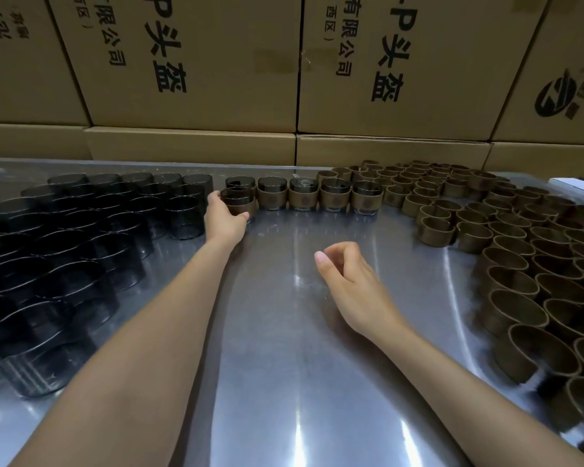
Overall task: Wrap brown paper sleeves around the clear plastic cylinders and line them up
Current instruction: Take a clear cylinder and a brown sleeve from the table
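- Stacked cardboard boxes (196, 62) fill the background behind a shiny metal table (300, 365). Large black print on them reads "P头盔", with smaller print "有限公司" and "(西区)". The tops of the boxes are cut off by the upper edge, so the lettering starts mid-word.
- A round dark logo (557, 96) on the far right box is too blurred to read.
- The left hand (225, 220) reaches forward and grips a sleeved cylinder (239, 203), thumb and fingers curled round its brown band. This cylinder stands at the left end of the finished row, touching a second sleeved one just behind it.
- The row of sleeved cylinders (317, 195) runs rightward along the far part of the table, each clear cup wearing a brown paper band. A small round mark is printed on some bands; it is too small to make out.
- The right hand (346, 274) hovers over the bare middle of the table, fingers loosely curled, holding nothing.
- To the left, a dense group of bare clear cylinders (81, 237) looks dark and smoky; the nearest ones are cut off by the left edge.
- To the right, many empty brown paper sleeves (520, 264) stand as open rings, running off the right edge.
- A white object (579, 187) at the far right is mostly cut off.
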Demonstrator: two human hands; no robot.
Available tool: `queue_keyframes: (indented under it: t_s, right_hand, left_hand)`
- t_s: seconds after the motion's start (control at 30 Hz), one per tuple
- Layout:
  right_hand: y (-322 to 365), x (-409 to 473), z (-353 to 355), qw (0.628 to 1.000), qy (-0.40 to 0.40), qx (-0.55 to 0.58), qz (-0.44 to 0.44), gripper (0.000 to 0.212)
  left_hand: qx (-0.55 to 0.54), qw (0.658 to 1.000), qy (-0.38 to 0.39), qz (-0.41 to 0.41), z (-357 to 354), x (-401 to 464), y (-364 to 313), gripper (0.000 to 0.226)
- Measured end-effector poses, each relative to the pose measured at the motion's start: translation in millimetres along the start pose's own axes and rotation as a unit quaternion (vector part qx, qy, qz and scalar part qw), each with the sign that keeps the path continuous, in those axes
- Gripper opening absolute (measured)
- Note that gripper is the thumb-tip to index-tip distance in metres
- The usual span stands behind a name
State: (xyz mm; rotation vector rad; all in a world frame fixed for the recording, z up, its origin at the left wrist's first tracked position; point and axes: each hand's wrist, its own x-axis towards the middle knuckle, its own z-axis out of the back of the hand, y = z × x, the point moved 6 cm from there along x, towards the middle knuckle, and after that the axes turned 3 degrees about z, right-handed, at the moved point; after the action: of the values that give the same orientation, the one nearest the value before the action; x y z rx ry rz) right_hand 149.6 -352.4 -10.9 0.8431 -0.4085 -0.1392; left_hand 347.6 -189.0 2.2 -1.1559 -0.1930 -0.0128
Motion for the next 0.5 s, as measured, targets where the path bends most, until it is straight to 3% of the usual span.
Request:
queue_keyframes:
  t_s: [0.5]
  right_hand:
    - [1.2,-0.1,2.3,1.0,0.0,0.005,-0.016,0.029]
  left_hand:
    - [0.033,0.999,0.031,-0.017,2.5,-25.4,-3.8,0.077]
